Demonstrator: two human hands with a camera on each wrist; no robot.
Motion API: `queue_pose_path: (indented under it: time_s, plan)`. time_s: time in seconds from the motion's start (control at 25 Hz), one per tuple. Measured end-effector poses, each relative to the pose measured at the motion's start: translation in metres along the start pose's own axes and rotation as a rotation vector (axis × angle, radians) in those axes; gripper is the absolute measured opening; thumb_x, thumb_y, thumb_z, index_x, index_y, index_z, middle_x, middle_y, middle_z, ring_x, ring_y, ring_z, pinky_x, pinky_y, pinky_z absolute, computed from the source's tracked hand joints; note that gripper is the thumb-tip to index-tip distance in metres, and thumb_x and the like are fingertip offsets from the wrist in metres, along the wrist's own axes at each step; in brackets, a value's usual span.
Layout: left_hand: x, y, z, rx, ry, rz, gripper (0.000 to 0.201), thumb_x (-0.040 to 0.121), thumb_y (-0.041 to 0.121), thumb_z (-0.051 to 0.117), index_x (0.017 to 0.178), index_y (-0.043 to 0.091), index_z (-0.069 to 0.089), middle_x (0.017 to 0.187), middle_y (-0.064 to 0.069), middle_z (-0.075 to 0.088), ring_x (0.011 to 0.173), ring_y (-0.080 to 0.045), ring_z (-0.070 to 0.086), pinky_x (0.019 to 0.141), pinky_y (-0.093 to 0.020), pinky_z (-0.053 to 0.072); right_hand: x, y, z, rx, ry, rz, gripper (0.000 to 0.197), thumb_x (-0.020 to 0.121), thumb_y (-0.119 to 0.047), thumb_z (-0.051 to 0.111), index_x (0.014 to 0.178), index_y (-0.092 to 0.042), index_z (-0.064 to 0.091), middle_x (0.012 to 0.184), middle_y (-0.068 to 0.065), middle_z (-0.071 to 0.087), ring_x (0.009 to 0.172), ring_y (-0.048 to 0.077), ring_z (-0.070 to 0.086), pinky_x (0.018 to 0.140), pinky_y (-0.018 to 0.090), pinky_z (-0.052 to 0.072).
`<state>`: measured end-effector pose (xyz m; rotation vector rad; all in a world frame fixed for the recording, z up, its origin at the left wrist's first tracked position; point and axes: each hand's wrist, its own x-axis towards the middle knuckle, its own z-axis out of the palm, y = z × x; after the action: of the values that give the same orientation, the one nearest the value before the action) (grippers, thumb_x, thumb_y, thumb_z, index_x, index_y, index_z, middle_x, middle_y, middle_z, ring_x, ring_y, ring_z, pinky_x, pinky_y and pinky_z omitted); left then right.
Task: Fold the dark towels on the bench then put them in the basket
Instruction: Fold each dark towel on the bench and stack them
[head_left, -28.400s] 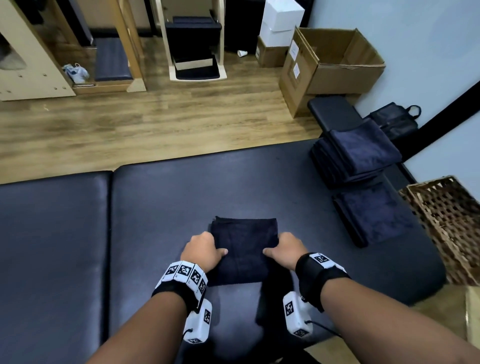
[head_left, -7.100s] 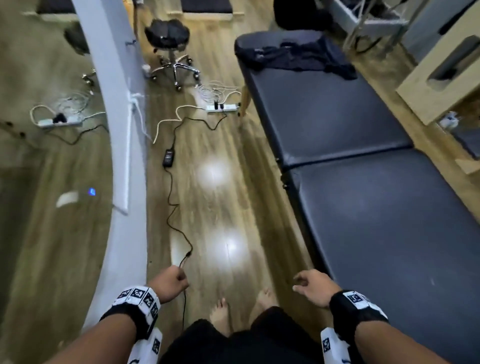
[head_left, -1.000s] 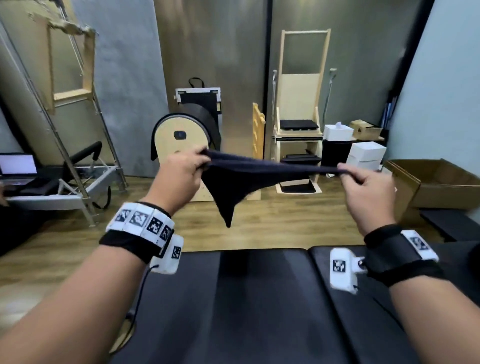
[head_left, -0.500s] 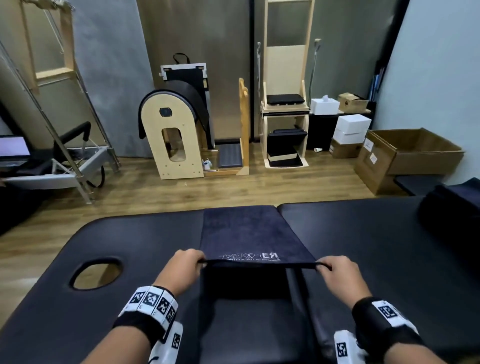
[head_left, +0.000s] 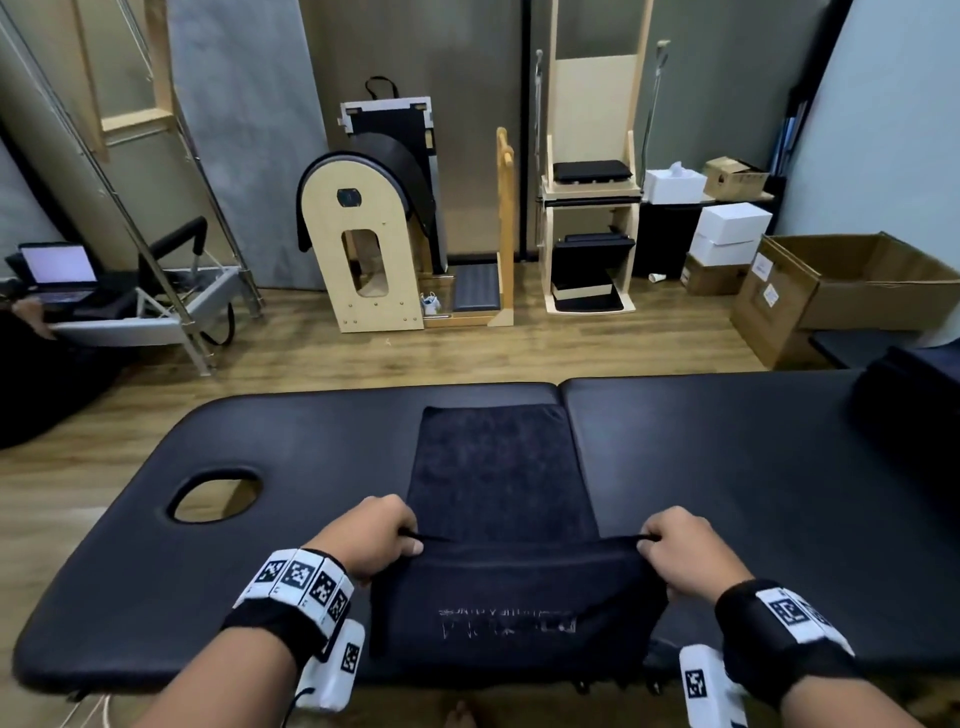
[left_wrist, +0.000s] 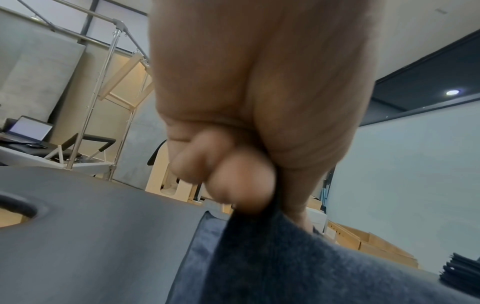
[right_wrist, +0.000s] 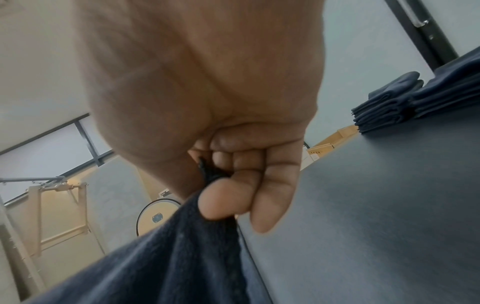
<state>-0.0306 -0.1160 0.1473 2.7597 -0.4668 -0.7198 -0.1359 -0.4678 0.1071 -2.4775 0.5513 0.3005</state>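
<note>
A dark towel (head_left: 498, 467) lies lengthwise across the black padded bench (head_left: 727, 467), its far end flat near the bench's far edge. Its near end is lifted off the bench, showing a pale printed logo (head_left: 506, 623). My left hand (head_left: 382, 538) pinches the near left corner, and my right hand (head_left: 675, 551) pinches the near right corner. In the left wrist view, thumb and curled fingers (left_wrist: 241, 179) clamp the towel (left_wrist: 285, 257). In the right wrist view, the towel (right_wrist: 182, 246) hangs from the pinch. A stack of folded dark towels (right_wrist: 389, 109) sits further right on the bench. No basket is visible.
The bench has an oval face hole (head_left: 215, 493) at the left. Beyond it are wooden floor, a wooden barrel apparatus (head_left: 374, 234), a wooden chair unit (head_left: 589, 208), white boxes (head_left: 727, 234) and an open cardboard box (head_left: 857, 286). A laptop (head_left: 57, 270) sits far left.
A second ago both hands held the towel stretched in the air. It has since been laid across the bench, and the near edge has come toward me, still pinched at both corners.
</note>
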Motion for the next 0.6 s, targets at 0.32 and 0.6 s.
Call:
queue_pose_path:
  time_s: [0.32,0.6]
  plan:
    - [0.089,-0.027,-0.031,0.003,0.071,-0.024,0.025,0.085,0.024,0.068,0.064,0.037,0.063,0.069,0.01,0.062,0.074,-0.013,0.064,0.071,-0.029,0.053,0.078,-0.021,-0.01,0.067,0.086,-0.064,0.016,0.091,-0.016,0.063,0.078,-0.019,0.07,0.065,0.001,0.072,0.046,0.009,0.067,0.067,0.03,0.059]
    - [0.204,-0.041,-0.079,0.012,0.118,0.018,0.018,0.084,0.008,0.061,0.089,0.02,0.073,0.087,-0.006,0.068,0.086,-0.027,0.067,0.07,-0.029,0.05,0.188,-0.062,-0.035,0.021,0.151,-0.083,0.016,0.086,-0.008,0.069,0.079,-0.021,0.074,0.074,-0.005,0.074,0.058,0.011,0.072,0.078,0.03,0.059]
